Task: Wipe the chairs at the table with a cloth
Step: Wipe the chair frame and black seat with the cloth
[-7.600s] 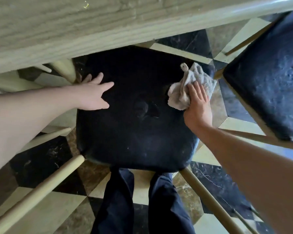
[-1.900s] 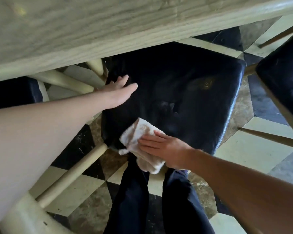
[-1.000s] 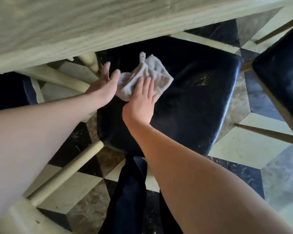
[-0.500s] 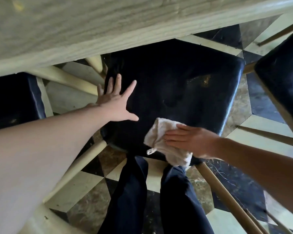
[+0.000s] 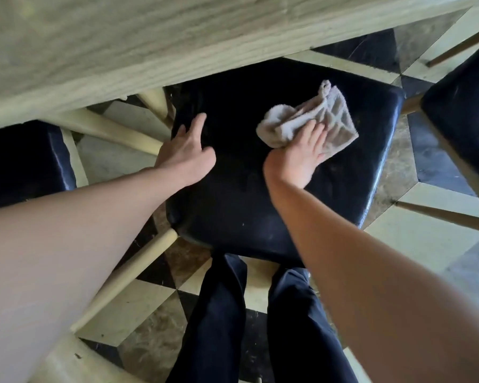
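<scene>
Right hand (image 5: 299, 158) presses flat, fingers straight, on the soft, light, crumpled cloth (image 5: 313, 120) at the far right of the black chair seat (image 5: 246, 205), best bunched under the palm; left hand (image 5: 187, 156), unclenched, steadies the seat's left edge.

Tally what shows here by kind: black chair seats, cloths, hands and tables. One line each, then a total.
Black chair seats: 3, the middle seat, the left seat and the right seat
Cloths: 1, the cloth under the right hand
Hands: 2, counting the left hand on the middle seat
Tables: 1, the table
Total: 7
</scene>
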